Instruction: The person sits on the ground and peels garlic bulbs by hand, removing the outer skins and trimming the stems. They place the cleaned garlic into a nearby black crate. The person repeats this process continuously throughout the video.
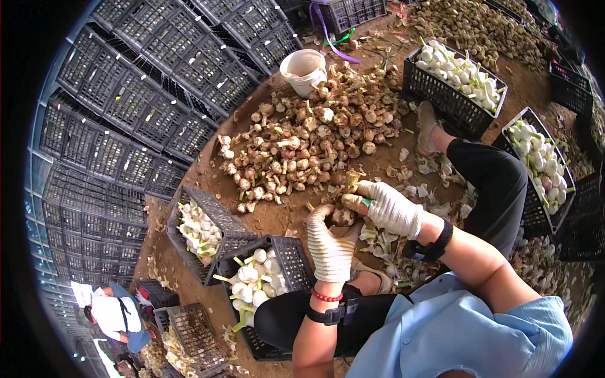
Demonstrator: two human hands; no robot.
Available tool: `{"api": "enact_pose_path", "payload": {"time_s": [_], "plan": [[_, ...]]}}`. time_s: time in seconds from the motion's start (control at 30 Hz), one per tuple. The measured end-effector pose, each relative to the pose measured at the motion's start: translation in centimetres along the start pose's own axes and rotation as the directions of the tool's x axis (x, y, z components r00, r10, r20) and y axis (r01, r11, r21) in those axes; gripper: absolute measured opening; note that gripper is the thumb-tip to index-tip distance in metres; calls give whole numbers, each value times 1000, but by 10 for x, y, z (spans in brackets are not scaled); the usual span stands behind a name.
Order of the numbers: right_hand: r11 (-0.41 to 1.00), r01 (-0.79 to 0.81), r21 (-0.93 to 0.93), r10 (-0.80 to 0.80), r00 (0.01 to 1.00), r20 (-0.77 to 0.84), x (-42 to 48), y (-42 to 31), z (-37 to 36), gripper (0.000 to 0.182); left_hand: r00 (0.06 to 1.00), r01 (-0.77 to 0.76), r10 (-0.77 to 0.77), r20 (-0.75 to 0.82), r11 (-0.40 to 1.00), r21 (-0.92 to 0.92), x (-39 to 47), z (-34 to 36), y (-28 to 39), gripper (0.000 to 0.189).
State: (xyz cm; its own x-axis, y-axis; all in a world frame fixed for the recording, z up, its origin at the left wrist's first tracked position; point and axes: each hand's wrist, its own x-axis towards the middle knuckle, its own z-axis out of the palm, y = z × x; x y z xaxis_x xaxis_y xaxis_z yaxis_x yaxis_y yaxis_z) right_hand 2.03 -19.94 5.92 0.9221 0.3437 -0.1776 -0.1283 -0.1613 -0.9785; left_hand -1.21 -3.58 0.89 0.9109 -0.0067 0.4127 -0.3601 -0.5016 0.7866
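My left hand (pixel 332 245), in a striped knit glove, is closed around an unpeeled garlic bulb (pixel 343 217). At the bulb's upper right, my right hand (pixel 385 205), gloved too, pinches dry outer leaves (pixel 353 178) by the stem; something green shows at its thumb. Just beyond both hands lies a heap of unpeeled garlic bulbs (pixel 302 146) on the dirt floor. Peeled white garlic (pixel 248 274) with green stems fills a black plastic crate (pixel 295 260) beside my left knee. Loose garlic skins (pixel 378 245) are scattered beneath the hands.
A white bucket (pixel 305 71) stands at the heap's far edge. Crates of peeled garlic stand at right (pixel 453 90), far right (pixel 541 165) and left (pixel 212 227). Stacked black crates (pixel 142 85) line the left side. Another person (pixel 116 316) is at lower left. More garlic (pixel 477 28) lies at upper right.
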Motion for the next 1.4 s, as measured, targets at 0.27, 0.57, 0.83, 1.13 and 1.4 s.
{"api": "enact_pose_path", "payload": {"time_s": [0.27,0.57,0.83,1.13,1.4], "plan": [[984,176,-35,-172,980,99,6,21,-13,18,964,265,-248,93,903,-338,-2,-5,-6,62],[944,272,-188,-270,962,37,-4,32,-2,14,734,499,-646,209,305,-811,11,0,-13,33],[992,-43,122,38,998,42,-22,34,-25,22,933,359,-331,141,844,-399,13,10,-8,12],[987,-90,133,92,996,-7,-42,58,-45,21,778,547,-591,213,470,-693,9,-13,-38,15],[708,158,-688,-332,935,-127,-25,78,-40,30,934,324,-351,62,762,-562,14,-1,-6,13]]}}
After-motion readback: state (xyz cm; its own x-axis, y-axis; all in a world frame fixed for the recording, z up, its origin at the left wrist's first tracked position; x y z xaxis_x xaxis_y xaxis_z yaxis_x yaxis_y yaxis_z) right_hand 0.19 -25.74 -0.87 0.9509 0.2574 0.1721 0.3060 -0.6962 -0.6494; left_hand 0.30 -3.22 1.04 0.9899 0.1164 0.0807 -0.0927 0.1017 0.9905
